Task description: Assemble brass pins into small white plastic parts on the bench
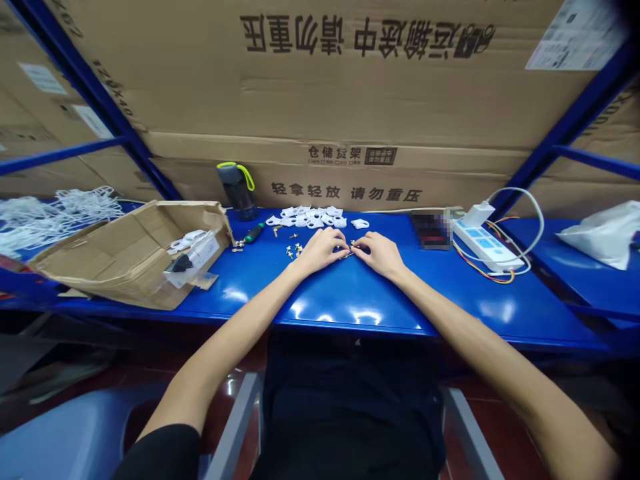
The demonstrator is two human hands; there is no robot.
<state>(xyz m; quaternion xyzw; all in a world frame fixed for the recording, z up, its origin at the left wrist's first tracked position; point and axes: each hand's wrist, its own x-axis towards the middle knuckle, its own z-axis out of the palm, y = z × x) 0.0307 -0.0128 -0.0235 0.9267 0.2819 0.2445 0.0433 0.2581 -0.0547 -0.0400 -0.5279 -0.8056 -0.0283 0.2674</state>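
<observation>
One printed cardboard panel (325, 100) backs a glossy blue desk (400, 287). The left hand (325, 249) and right hand (379, 253) nearly meet above it, fingers pinched. Loose brass-coloured fittings (299, 249) lie just beside the left hand. A small metal piece (352, 244) is clamped between both hands' fingertips, mostly hidden, shape indeterminate.

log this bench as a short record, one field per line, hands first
left hand: fingers at a tiny part, grip unclear
right hand: fingers at the same spot, grip unclear
left of hands: loose metal bits
behind hands: white pieces, mostly clustered
far left: open box
back left: bottle
right: power strip
surface: blue table
</observation>
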